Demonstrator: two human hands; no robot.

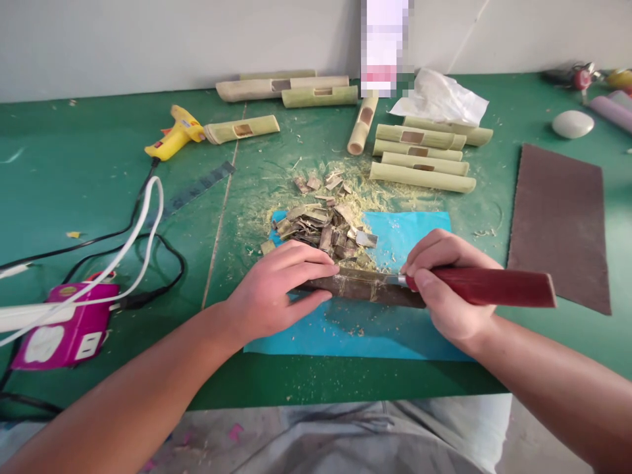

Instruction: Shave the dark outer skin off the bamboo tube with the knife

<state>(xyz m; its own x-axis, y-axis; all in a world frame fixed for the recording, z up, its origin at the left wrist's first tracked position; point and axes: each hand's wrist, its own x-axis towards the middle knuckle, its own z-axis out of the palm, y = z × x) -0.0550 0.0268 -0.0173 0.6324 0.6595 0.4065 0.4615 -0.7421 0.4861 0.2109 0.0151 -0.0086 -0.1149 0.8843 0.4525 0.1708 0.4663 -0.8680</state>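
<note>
On a blue sheet (306,342) lies a dark brown bamboo tube (375,293), lengthwise in front of me. My left hand (284,283) grips its left end, fingers over the top and thumb at the near side. A red-handled bladed tool (494,286) is wrapped in my right hand (451,283). Its narrow metal blade rests along the top of the tube, near pale scored marks; whether it is a knife or a saw I cannot tell. Just beyond the tube, bamboo chips (326,227) are heaped among pale sawdust.
Cut bamboo tubes (422,176) with rectangular openings lie at the back right, more (320,97) along the wall. A yellow glue gun (175,135) and a magenta power block (66,336) with cables occupy the left. Sandpaper-like brown sheet (560,227) and a white oval object (573,124) are right.
</note>
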